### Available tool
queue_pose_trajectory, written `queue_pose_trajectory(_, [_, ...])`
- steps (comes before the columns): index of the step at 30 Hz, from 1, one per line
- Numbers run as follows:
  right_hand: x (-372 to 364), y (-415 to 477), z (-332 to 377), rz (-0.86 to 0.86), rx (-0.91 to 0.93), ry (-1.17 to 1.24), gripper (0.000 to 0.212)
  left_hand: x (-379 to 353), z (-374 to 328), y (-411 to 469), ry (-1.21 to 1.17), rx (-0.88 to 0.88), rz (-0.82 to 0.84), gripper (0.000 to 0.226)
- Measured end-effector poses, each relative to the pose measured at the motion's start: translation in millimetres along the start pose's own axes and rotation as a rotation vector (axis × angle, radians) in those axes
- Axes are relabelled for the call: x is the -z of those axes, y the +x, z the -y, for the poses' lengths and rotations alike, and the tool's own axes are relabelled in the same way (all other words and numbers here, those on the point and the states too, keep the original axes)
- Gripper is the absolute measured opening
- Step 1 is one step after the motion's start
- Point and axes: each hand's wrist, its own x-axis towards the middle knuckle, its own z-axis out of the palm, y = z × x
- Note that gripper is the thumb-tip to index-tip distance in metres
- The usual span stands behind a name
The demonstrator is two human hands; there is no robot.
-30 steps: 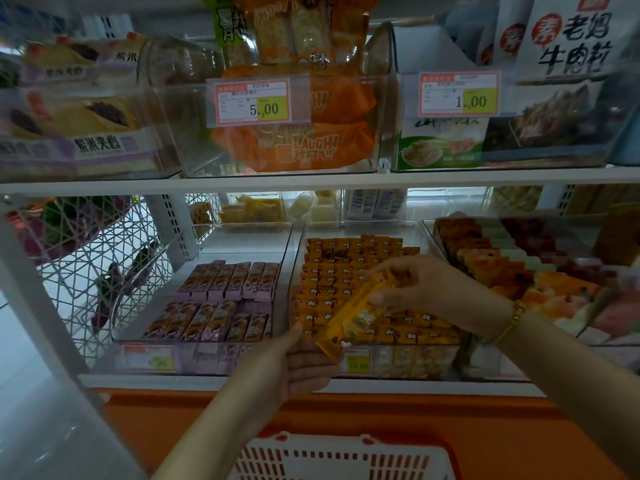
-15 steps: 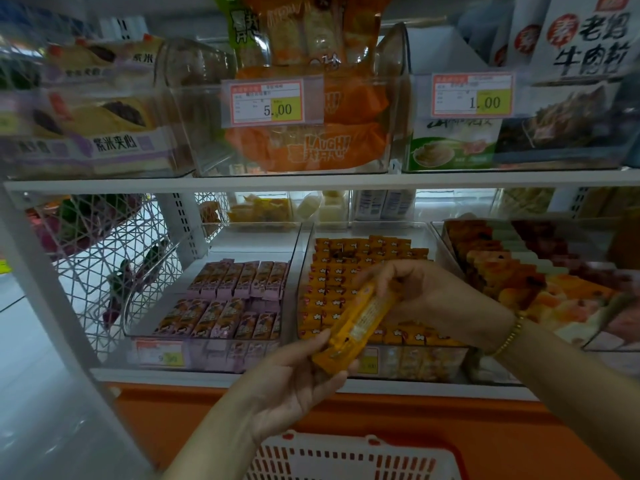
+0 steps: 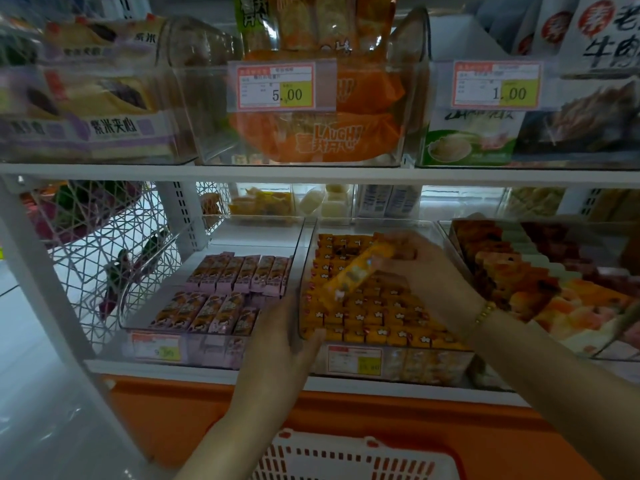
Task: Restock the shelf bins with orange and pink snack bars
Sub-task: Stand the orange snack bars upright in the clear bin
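Orange snack bar (image 3: 356,271) hangs tilted just above the packed rows of the orange bin (image 3: 307,258), the middle one on the lower shelf. Its long axis runs from 7 o'clock up to 1 o'clock. The right hand (image 3: 419,271) sits at the bar's 3 o'clock with its fingers curled round the upper end, and it alone carries the bar. The left hand (image 3: 284,341) lies at 7 o'clock from the bar, at the bin's front-left corner. Its fingers are loosely extended and hold no bar, and the lower tip of the wrapper points towards them without reaching them.

The right hand is plainly the nearer one, so the placing looks to be its job. The bars below appear to stand in rows across the bin, so the slanted bar likely needs turning to line up with them before it goes down. The blur hides where a free slot lies. The pink bars (image 3: 239,271) fill only part of the neighbouring bin (image 3: 256,233) at 9 o'clock, and a white basket (image 3: 346,459) sits below at 6 o'clock.
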Motion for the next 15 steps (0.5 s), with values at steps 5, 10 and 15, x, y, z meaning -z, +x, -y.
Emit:
queue_pose_trajectory(5, [9,72,-2,-0.256,0.262,-0.390,0.035,2,11,4,0.087,-0.071,0.021,0.058])
queue_pose_trajectory(10, [-2,123,-17,-0.237,0.289,-0.562,0.034,-5,15,6,0.105,0.025,0.030,0.063])
queue_pose_trajectory(15, [-5,151,-26,-0.063,0.334,-0.866,0.028,-9,24,9,0.097,0.140,0.072,0.068])
